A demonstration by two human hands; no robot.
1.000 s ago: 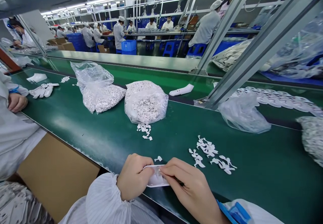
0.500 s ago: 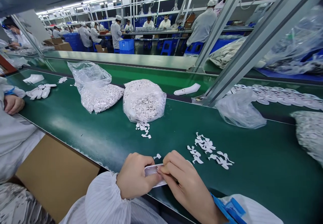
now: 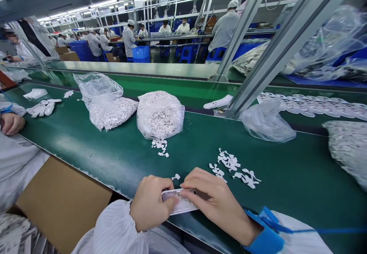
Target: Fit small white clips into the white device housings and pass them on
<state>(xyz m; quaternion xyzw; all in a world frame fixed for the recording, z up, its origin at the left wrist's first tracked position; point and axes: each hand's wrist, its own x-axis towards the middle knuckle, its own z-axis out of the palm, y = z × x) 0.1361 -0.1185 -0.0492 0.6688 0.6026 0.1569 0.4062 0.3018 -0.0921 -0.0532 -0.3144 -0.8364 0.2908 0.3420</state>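
Both my hands hold a white die-cut strip (image 3: 180, 202) low over the green conveyor belt (image 3: 114, 151). My left hand (image 3: 151, 198) grips its left end, and the fingers of my right hand (image 3: 219, 204) press on its right part. Small white cut pieces (image 3: 175, 177) lie just above my left hand. Looser heaps of them (image 3: 228, 161) sit to the right, beyond my right hand. A clear plastic bag of white pieces (image 3: 159, 115) stands farther up the belt, with a small spill (image 3: 159, 147) in front of it.
A second full bag (image 3: 104, 105) and a limp clear bag (image 3: 266, 122) lie on the belt. A co-worker's hand (image 3: 8, 124) rests at the left. A cardboard box (image 3: 63, 208) stands below the belt's near edge. Metal frame posts (image 3: 246, 44) rise at the right, and workers sit beyond.
The view has turned slightly, shifting the scene left. My right hand has moved along the strip, and more of the strip shows. A blue wrist strap now shows fully on my right wrist.
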